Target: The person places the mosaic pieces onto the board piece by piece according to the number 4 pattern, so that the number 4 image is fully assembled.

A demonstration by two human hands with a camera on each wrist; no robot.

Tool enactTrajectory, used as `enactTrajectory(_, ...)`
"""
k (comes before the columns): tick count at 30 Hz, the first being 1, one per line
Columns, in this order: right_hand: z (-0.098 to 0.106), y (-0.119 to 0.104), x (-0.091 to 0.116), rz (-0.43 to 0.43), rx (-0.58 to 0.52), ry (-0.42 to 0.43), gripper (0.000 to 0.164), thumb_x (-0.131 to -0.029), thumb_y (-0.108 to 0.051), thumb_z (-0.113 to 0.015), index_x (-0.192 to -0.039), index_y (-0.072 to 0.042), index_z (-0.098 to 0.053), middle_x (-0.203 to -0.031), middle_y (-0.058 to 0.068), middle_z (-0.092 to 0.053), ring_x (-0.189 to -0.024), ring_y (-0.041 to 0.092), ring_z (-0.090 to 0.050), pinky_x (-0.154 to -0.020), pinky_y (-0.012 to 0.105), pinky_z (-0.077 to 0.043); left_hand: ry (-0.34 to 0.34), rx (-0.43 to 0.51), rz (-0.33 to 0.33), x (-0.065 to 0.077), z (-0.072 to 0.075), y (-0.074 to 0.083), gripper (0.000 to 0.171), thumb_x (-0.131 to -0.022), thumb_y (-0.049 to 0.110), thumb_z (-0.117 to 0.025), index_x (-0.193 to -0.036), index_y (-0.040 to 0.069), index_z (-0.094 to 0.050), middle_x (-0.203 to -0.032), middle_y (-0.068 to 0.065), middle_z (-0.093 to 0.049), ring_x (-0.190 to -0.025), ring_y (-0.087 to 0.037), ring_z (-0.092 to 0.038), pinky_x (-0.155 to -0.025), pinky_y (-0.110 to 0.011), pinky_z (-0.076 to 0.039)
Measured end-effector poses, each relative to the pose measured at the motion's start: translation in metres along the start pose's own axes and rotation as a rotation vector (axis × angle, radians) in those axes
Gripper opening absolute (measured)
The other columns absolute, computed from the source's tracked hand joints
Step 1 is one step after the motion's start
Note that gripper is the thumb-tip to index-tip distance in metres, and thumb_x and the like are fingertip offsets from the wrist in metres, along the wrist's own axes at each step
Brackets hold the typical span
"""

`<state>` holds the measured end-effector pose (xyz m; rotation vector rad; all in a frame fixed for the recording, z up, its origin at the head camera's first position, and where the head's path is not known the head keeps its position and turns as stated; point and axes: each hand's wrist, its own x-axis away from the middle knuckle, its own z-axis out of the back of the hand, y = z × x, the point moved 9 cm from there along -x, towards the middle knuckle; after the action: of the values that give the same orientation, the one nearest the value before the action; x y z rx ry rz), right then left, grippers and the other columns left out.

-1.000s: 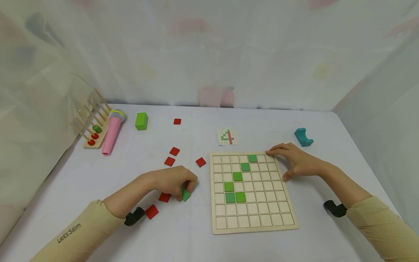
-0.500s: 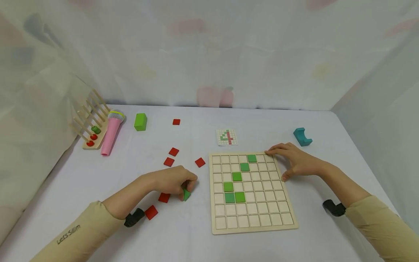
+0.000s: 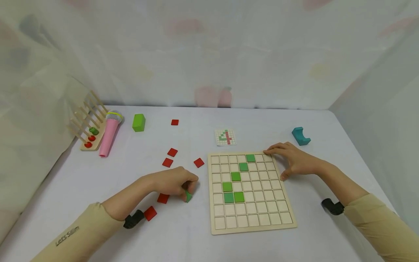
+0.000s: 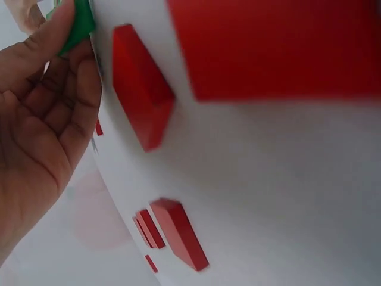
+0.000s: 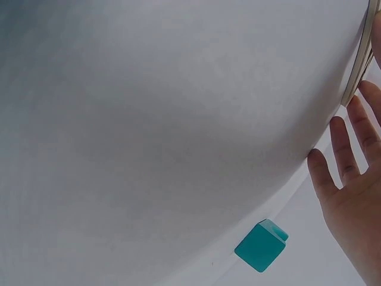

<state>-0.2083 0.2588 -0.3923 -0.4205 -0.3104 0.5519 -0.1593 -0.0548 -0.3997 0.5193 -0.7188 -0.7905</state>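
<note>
My left hand (image 3: 173, 181) pinches a green square tile (image 3: 188, 196) between thumb and fingers, left of the wooden grid board (image 3: 262, 208). In the left wrist view the same green tile (image 4: 82, 27) shows at the fingertips. Several green tiles sit in the board's cells, running diagonally down from a top-row tile (image 3: 250, 158) to two side by side, one of them a green tile (image 3: 239, 197). My right hand (image 3: 296, 160) rests at the board's upper right corner, fingers spread and extended along its edge. A printed card (image 3: 225, 137) with a green and red pattern lies behind the board.
Several red tiles lie around the left hand, among them a red tile (image 3: 150, 213) by the wrist and a red tile (image 3: 199, 162) near the board. Farther back are a pink toy microphone (image 3: 109, 136), a pegged wooden stand (image 3: 95, 143), a green block (image 3: 139, 123) and a teal curved block (image 3: 300, 136).
The whole head view has shifted slightly left. The left hand, still pinching the green tile, has turned it a little and moved slightly toward the board; the right hand keeps its place on the board.
</note>
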Motion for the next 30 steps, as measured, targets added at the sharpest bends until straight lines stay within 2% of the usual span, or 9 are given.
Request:
enactTrajectory(5, 0.000, -0.001, 0.000, 0.001, 0.004, -0.001, 0.096, -0.059, -0.036, -0.091, -0.143, -0.017, -0.051, -0.143, 0.012, -0.050, -0.131, 0.034, -0.039, -0.104, 0.060, -0.035, 0.034, 0.094, -0.086, -0.009, 0.002, 0.013, 0.021, -0.078, 0.007, -0.080, -0.081, 0.016, -0.061, -0.074, 0.008, -0.058, -0.071, -0.004, -0.053, -0.068, -0.019, -0.048)
enactTrajectory(10, 0.000, -0.001, -0.001, 0.002, 0.007, -0.001, 0.096, -0.059, -0.036, -0.091, -0.143, -0.016, -0.051, -0.143, 0.011, -0.050, -0.131, 0.033, -0.039, -0.104, 0.060, -0.035, 0.131, 0.220, -0.126, -0.025, 0.003, 0.031, 0.020, -0.076, 0.008, -0.083, -0.090, 0.015, -0.070, -0.082, 0.005, -0.067, -0.073, -0.005, -0.058, -0.071, -0.020, -0.052)
enactTrajectory(16, -0.001, -0.001, -0.001, 0.003, -0.001, -0.002, 0.096, -0.059, -0.034, -0.091, -0.144, -0.016, -0.051, -0.143, 0.011, -0.050, -0.131, 0.033, -0.039, -0.104, 0.059, -0.036, 0.273, 0.286, -0.095, -0.045, 0.000, 0.049, 0.017, -0.076, 0.009, -0.083, -0.088, 0.015, -0.073, -0.080, 0.003, -0.072, -0.071, -0.001, -0.062, -0.069, -0.017, -0.053)
enactTrajectory(19, -0.001, -0.001, -0.001, 0.004, 0.004, -0.004, 0.095, -0.059, -0.033, -0.091, -0.144, -0.015, -0.051, -0.143, 0.011, -0.050, -0.130, 0.033, -0.039, -0.103, 0.058, -0.037, 0.320, 0.319, -0.076, -0.052, -0.001, 0.057, 0.015, -0.077, 0.007, -0.081, -0.089, 0.014, -0.074, -0.082, 0.001, -0.074, -0.073, -0.002, -0.064, -0.070, -0.017, -0.053)
enactTrajectory(25, 0.001, -0.003, -0.001, 0.008, 0.002, -0.003, 0.095, -0.060, -0.034, -0.091, -0.143, -0.013, -0.051, -0.143, 0.011, -0.050, -0.130, 0.033, -0.040, -0.103, 0.059, -0.036, 0.350, 0.332, -0.065, -0.065, -0.008, 0.068, 0.014, -0.081, 0.003, -0.075, -0.092, 0.010, -0.076, -0.084, -0.003, -0.075, -0.072, 0.002, -0.062, -0.071, -0.014, -0.052)
enactTrajectory(30, 0.002, -0.003, 0.000, 0.003, -0.007, -0.004, 0.095, -0.060, -0.037, -0.091, -0.143, -0.014, -0.051, -0.143, 0.011, -0.050, -0.130, 0.033, -0.040, -0.104, 0.059, -0.036, 0.361, 0.313, -0.049, -0.076, -0.012, 0.075, 0.012, -0.082, 0.004, -0.073, -0.091, 0.012, -0.076, -0.082, -0.001, -0.075, -0.071, 0.003, -0.060, -0.070, -0.014, -0.050)
